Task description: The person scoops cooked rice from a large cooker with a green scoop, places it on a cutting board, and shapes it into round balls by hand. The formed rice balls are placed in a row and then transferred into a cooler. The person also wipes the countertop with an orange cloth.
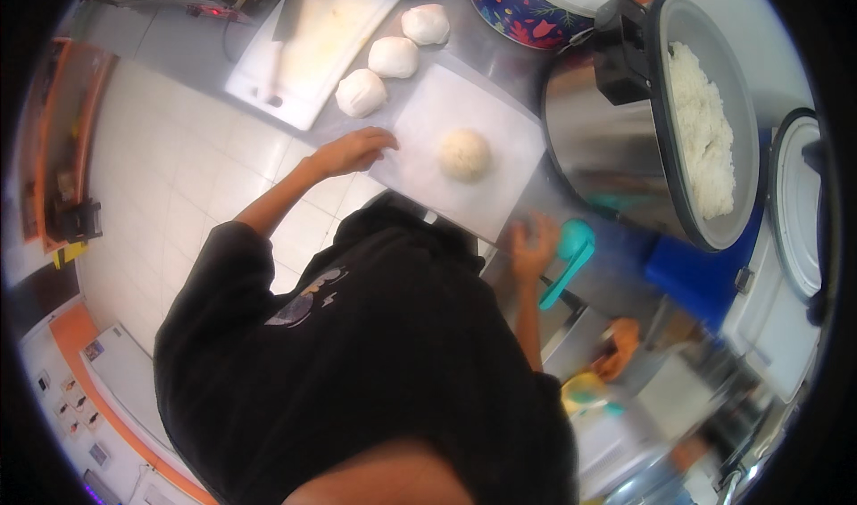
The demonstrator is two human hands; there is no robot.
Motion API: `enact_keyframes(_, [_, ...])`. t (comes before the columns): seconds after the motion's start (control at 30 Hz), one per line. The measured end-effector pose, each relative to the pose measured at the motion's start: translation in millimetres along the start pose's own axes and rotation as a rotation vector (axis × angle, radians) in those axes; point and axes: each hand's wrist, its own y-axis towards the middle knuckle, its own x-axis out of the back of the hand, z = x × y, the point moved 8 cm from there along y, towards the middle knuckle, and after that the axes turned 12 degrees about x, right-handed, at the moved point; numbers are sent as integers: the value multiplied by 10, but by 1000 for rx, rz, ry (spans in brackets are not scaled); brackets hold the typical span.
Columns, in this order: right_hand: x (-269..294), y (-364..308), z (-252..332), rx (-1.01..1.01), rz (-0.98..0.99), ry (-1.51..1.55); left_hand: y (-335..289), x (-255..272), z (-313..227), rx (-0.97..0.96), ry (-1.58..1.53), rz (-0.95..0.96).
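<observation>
On a white paper sheet (428,170) lies a round mound of cooked rice (465,155). My left hand (357,152) is at the sheet's left edge, fingers loosely bent and slightly apart, fingertips by the paper; no grip on it shows. Off the sheet's lower right corner is my right hand (533,244), a little blurred, its fingers spread and nothing in them. Right beside it a turquoise scoop (576,242) with a long handle rests on the metal counter. Three paper-wrapped balls (393,58) stand in a row beyond the sheet.
A big steel rice cooker (589,139), full of rice (701,130), stands at right. Its lid (797,202) is farther right. A white cutting board (344,23) with a knife (287,14) lies at far left. A flower-patterned pot (527,10) is at the back.
</observation>
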Motion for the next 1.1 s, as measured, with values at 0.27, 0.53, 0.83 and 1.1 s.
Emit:
enact_keyframes(0.27, [-586,24,470,153,440,3,-80,161,-18,54,-19,-38])
enact_keyframes(0.53, [-591,22,260,140,397,199,-49,136,135,-83,33,-86])
enact_keyframes(0.83, [-549,33,363,236,368,166,69,129,103,-114,101,-95])
enact_keyframes(1.1, [-514,-22,366,360,276,160,-201,-43,-326,-126,381,-70])
